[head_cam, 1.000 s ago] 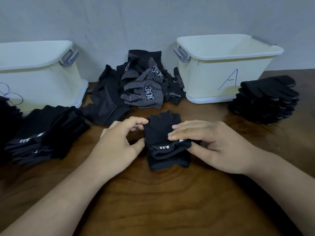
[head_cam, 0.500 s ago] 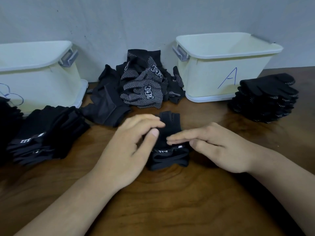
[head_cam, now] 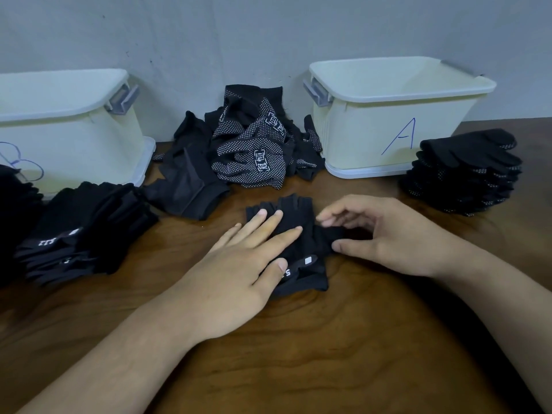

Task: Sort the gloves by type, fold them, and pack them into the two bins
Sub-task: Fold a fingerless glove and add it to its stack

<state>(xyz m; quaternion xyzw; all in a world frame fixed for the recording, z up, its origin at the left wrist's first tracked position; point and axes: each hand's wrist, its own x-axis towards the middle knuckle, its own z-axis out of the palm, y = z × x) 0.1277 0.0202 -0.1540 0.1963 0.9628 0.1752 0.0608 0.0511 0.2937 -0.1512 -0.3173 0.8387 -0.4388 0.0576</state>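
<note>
Fold in progress on a fingerless glove at the centre of the tabletop.

The left hand lies flat, fingers straight, pressing it down; the right hand pinches a flap at its right edge between thumb and curled fingers. A hard tug there could drag the glove from under the palm and skew the fold; lifting the palm early would likely let it spring open. The palm hides much of the glove, black on black blurs the creases, bin B is cut off at the left, and neither bin's floor shows.
</note>
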